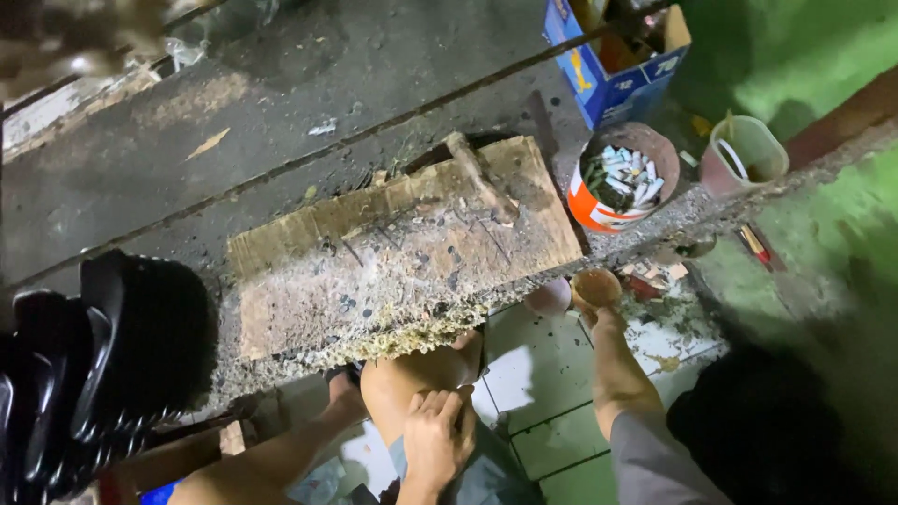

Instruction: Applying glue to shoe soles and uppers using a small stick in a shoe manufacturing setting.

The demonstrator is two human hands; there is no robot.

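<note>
Wooden board (402,252) lies flat on the concrete ledge (140,159), nails showing. My right hand (599,323) reaches up, grip pinching a small brown cup (596,286) just below the board; keep it level. Left hand (438,440) rests spread on my knee (412,374).

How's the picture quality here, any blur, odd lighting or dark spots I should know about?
Head view: the top-left corner is smeared with motion blur; the wooden board is lit and fairly sharp; a green cast tints the right side; the bottom-right corner falls into deep shadow; the left hand resting on the knee is a little soft; the right hand is dim.
</note>
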